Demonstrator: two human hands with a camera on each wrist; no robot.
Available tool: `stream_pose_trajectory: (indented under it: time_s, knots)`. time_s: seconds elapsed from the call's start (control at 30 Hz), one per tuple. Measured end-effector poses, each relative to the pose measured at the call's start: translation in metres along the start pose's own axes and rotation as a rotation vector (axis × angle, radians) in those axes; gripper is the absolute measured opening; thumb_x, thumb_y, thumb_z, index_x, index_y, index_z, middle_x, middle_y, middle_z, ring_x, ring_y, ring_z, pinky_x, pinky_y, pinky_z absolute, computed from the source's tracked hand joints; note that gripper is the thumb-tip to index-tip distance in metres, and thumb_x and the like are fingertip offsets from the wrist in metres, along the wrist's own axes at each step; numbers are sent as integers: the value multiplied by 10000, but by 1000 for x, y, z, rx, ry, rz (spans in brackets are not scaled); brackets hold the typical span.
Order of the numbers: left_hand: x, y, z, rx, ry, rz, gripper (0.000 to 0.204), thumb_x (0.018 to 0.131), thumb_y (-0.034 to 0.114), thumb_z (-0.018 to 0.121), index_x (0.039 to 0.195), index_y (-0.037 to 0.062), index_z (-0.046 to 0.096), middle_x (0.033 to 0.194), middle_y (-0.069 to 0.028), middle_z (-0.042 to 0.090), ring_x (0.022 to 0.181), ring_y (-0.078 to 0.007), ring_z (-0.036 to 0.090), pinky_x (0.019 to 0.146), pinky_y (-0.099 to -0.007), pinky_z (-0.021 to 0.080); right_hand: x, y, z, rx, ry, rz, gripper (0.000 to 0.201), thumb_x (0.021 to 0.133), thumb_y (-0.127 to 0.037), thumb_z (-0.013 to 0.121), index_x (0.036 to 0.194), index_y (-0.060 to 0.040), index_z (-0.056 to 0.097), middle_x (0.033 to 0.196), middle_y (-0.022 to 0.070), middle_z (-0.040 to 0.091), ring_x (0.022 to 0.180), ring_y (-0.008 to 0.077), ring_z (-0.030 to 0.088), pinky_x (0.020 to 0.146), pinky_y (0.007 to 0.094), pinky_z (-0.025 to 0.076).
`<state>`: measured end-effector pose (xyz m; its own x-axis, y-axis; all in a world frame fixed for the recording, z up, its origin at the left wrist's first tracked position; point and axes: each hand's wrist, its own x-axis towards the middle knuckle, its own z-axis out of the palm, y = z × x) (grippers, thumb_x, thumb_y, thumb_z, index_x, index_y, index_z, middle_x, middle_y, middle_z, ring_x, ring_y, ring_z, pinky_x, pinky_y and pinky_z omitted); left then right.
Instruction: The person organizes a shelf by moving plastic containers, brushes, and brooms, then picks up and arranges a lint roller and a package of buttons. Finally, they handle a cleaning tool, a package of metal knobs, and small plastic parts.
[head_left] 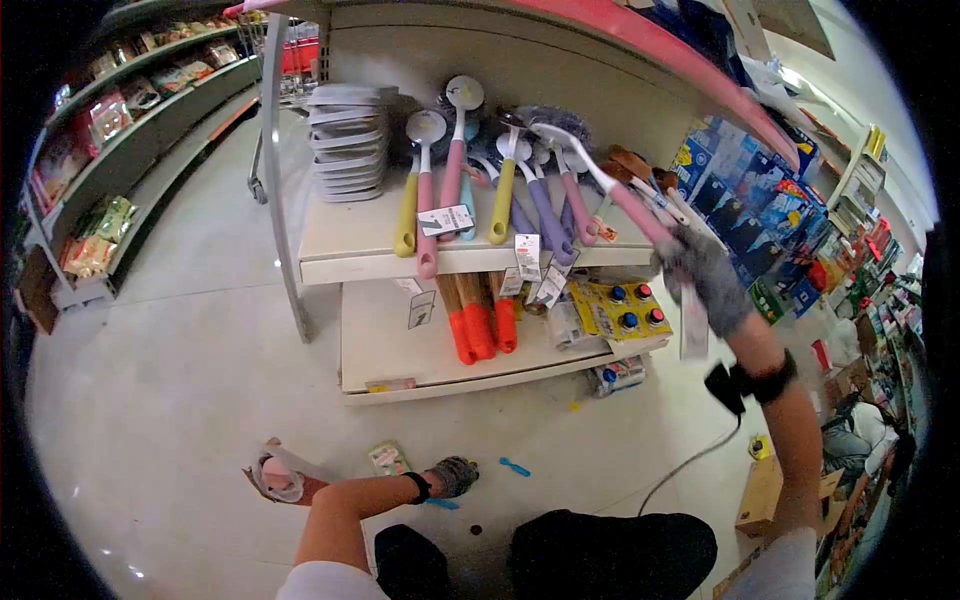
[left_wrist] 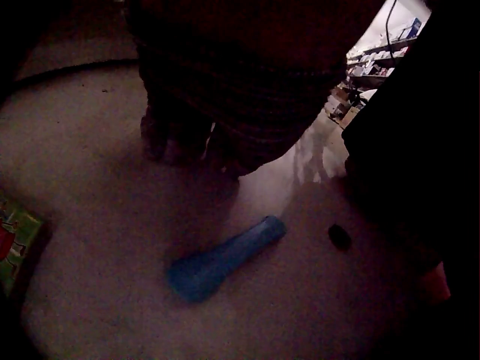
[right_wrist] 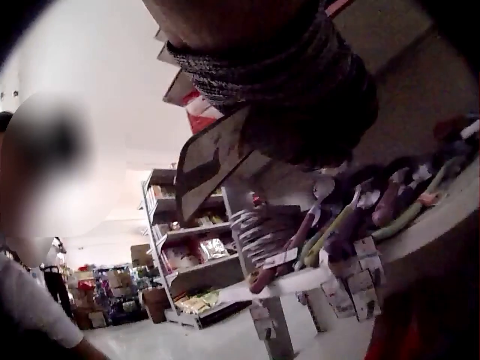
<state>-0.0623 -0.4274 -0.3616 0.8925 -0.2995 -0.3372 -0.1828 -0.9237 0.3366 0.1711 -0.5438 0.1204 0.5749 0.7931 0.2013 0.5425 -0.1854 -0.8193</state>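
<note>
My right hand (head_left: 705, 272), in a grey glove, grips the pink handle of a long white-necked brush (head_left: 600, 180). The brush head reaches up and left over the upper shelf (head_left: 350, 250), and a white tag (head_left: 693, 322) hangs below the hand. In the right wrist view the glove (right_wrist: 300, 97) fills the top, with a card tag (right_wrist: 210, 157) under it. My gloved left hand (head_left: 455, 475) is down at the floor. Its fingers (left_wrist: 176, 135) are just short of a small blue handle (left_wrist: 225, 259) lying on the floor, and hold nothing.
Several long-handled brushes (head_left: 455, 180) and a stack of grey trays (head_left: 348, 145) lie on the upper shelf. Orange-handled tools (head_left: 480, 325) and yellow packs (head_left: 620, 310) sit on the lower one. A pink item in cardboard (head_left: 280, 478), a green pack (head_left: 388, 458) and a cardboard box (head_left: 768, 490) are on the floor.
</note>
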Motion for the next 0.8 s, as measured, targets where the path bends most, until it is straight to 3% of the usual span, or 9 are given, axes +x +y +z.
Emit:
stream_pose_trajectory:
  time_s: [0.07,0.1,0.17,0.33,0.43,0.5,0.53,0.67,0.8]
  knots:
    - [-4,-5,14,31,336,150,268,708,153,482,926,3,520,957,-192,514,851,-332,509,726,-389,419,47,13,0,347,26,30,279,791,-224,529,960,-12,466,640,14,522,431,73,452,373,183,375]
    - [-5,-9,22,45,502,223,224,692,141,483,860,4,536,865,-189,546,760,-334,539,649,-394,449,77,27,-9,204,4,55,204,779,-216,539,847,-23,526,622,19,524,438,83,455,390,209,379]
    - [-4,-11,29,84,401,206,210,693,142,484,851,13,536,862,-186,548,753,-334,539,647,-392,448,127,43,0,46,194,-225,217,750,-243,561,736,-27,580,615,20,537,449,125,456,424,251,379]
    - [-2,-8,26,-114,418,109,189,702,159,478,824,23,524,792,-168,553,703,-326,545,612,-393,444,139,-14,37,170,87,126,224,753,-229,555,787,-12,599,659,48,585,534,128,513,497,232,388]
    - [15,-20,53,-91,459,146,176,701,166,482,803,27,516,730,-152,549,668,-324,546,582,-402,441,182,14,50,-120,-72,203,332,740,-299,572,847,16,581,726,113,592,660,179,559,587,264,421]
    - [9,-20,39,5,427,202,182,704,172,479,807,26,516,710,-146,545,663,-322,546,577,-402,440,173,13,70,-783,97,-103,495,715,-386,581,944,50,534,855,195,577,794,268,561,695,322,432]
    - [5,-17,32,33,424,177,183,698,170,486,807,26,519,721,-148,545,670,-321,545,579,-399,441,177,18,74,-872,48,-123,629,696,-441,581,1041,73,469,976,238,538,903,325,524,791,354,400]
    - [7,-21,46,64,455,217,180,677,166,506,795,30,525,750,-150,543,687,-311,542,583,-392,443,180,25,78,-877,49,-143,576,662,-435,589,1021,8,510,1020,220,525,921,335,519,807,360,400]
    - [-4,-12,18,57,380,247,147,661,164,517,745,44,514,763,-147,546,686,-303,542,586,-390,443,179,26,73,-719,10,-114,581,709,-451,535,1070,0,478,1031,213,525,939,326,516,813,356,397]
